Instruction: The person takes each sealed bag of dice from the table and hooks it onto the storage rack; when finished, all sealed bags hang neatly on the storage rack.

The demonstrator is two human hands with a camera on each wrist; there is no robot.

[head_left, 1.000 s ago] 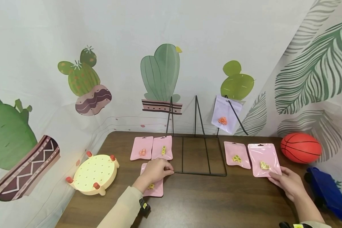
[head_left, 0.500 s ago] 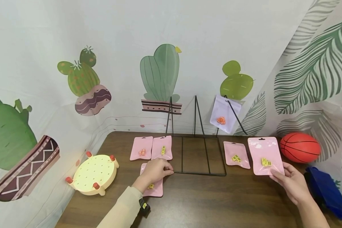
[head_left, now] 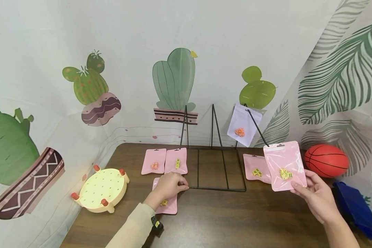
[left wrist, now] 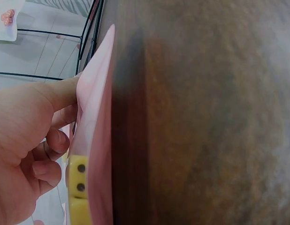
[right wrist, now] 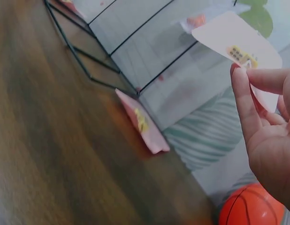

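Note:
On the right, my right hand (head_left: 317,198) pinches the lower right edge of a pink zip bag (head_left: 283,158) with yellow dice in it. The bag is raised and tilted, its hang hole at the top. My left hand (head_left: 169,184) grips the front left corner of a black wire rack (head_left: 210,188); the fingertips are partly hidden. Beneath this hand lies another pink bag (head_left: 172,206) with yellow dice, close to the fingers in the left wrist view. A lilac bag (head_left: 246,120) with orange dice hangs on the rack's right prong.
Two pink bags, one with orange dice (head_left: 154,165) and one with yellow dice (head_left: 177,163), lie left of the rack. Another pink bag (head_left: 254,163) lies right of it. A red ball (head_left: 327,161), a blue object (head_left: 359,210) and a cream pegged stand (head_left: 103,189) flank them.
My right hand has lifted the pink bag off the table and moved it up and slightly left, now overlapping the neighbouring bag in view. My left hand has stayed on the rack corner.

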